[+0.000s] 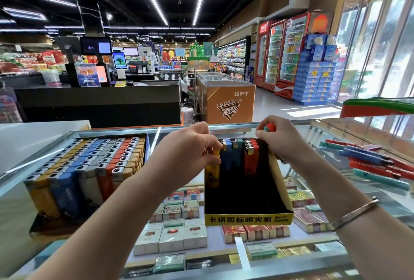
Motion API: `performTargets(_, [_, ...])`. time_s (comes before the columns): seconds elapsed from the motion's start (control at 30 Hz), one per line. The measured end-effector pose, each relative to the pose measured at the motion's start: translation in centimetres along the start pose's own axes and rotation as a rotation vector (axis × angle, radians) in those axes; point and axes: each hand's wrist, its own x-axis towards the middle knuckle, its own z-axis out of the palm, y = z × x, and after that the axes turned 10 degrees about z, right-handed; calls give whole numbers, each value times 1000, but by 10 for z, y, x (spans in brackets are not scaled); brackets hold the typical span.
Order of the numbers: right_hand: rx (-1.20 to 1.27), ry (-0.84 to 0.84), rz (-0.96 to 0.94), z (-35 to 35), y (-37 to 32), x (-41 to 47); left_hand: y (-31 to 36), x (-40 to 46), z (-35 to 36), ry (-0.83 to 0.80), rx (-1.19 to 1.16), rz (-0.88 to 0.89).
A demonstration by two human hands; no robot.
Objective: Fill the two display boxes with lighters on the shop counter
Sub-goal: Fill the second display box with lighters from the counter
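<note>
Toward the desk's far edge, in the second display box, the left hand pinches a yellow lighter into the back row while the right hand's fingers grip spare lighters; next it needs seating upright beside the blue one.

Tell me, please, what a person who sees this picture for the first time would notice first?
Two bare arms reach to the nearly empty yellow-fronted display box at centre: the left hand pinches a yellow lighter at its far row, and the right hand holds more lighters above it. At left, the full display box shows neat coloured rows on the glass counter.
</note>
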Motion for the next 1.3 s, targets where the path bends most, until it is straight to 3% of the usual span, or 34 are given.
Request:
performTargets(0.27, [-41, 26, -15, 1, 1, 0, 1, -1, 8, 51, 29, -56])
performTargets(0.43, [-32, 11, -10, 1, 0, -1, -2, -1, 6, -81, 18, -35])
performTargets(0.63, [-74, 5, -15, -1, 1, -1, -7, -2, 7, -109, -70, -80])
performTargets(0.87, [166, 235, -62, -17, -10, 0, -7, -4, 7, -108, -61, -85])
performTargets(0.93, [324, 163, -59, -20, -16, -4, -6, -4, 9, -73, -13, -63])
performTargets(1.1, [691, -214, -42, -11, -23, -17, 3, -2, 14, 98, -3, -29])
performTargets(1.3, [749, -389, -63, 10, -27, -25, 14, -1, 17, 220, -70, -8])
